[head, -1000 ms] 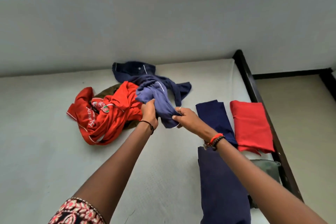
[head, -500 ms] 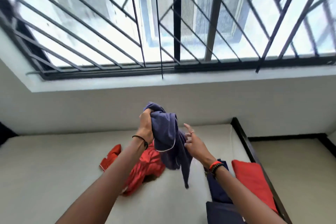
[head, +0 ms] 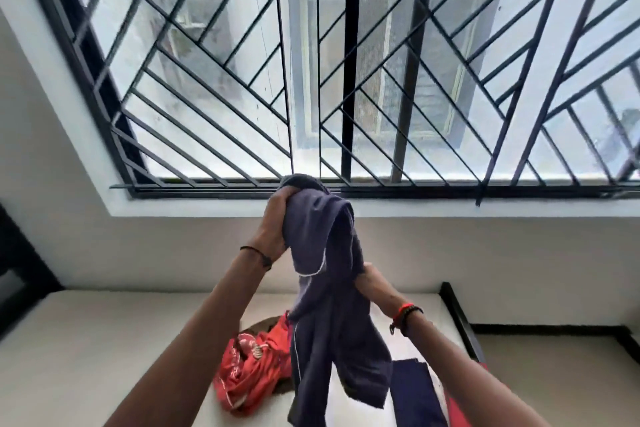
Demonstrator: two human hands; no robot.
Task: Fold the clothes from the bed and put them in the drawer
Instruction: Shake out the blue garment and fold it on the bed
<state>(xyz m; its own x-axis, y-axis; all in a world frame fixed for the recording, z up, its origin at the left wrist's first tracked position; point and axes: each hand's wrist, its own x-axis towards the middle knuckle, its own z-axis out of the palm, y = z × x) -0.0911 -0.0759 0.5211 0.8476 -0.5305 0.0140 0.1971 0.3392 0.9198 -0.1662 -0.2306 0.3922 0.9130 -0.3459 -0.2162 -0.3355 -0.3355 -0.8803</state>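
A dark blue garment with thin white piping (head: 329,305) hangs in the air above the bed (head: 104,340). My left hand (head: 275,224) grips its bunched top, raised to the height of the window sill. Lower and to the right, my right hand (head: 372,282) holds the cloth at its side. A crumpled red shirt (head: 249,374) lies on the mattress below, with a brown piece showing behind it. A folded navy piece (head: 414,392) and the edge of a folded red piece (head: 465,416) lie at the bed's right side.
A large window with a black metal grille (head: 346,62) fills the wall above the bed. The dark bed frame (head: 457,315) runs along the right, with bare floor (head: 554,374) beyond it. A dark frame (head: 20,281) stands at the far left.
Both hands lifted the blue garment from the pile on the bed up into the air. My right hand, open half a second ago, now holds the cloth. My view tilted up.
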